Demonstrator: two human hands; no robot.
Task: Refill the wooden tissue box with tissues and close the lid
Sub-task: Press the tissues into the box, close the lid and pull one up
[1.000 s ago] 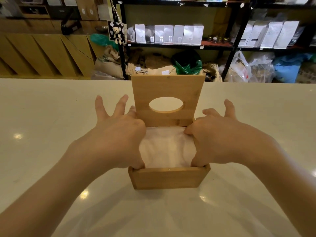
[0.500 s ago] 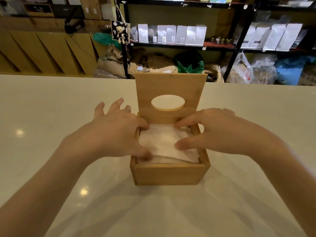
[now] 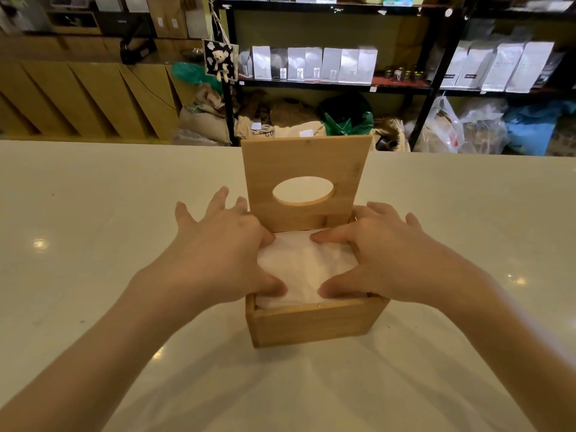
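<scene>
A wooden tissue box (image 3: 314,322) stands on the white table (image 3: 93,213) in front of me. Its hinged lid (image 3: 304,162), with an oval hole, stands upright at the back. A stack of white tissues (image 3: 304,265) fills the box almost to the rim. My left hand (image 3: 218,254) lies over the box's left side, thumb and forefinger pressing flat on the tissues. My right hand (image 3: 396,257) mirrors it on the right side, thumb near the front wall and forefinger near the lid. Neither hand grips anything.
Beyond the table's far edge are black shelves (image 3: 336,84) with white pouches, sacks and plastic bags on the floor, and a wooden panelled counter (image 3: 78,98) at the left.
Both hands have come from the sides of the stack onto its top. The tissues have sunk lower into the box and the right thumb has slid toward the front wall.
</scene>
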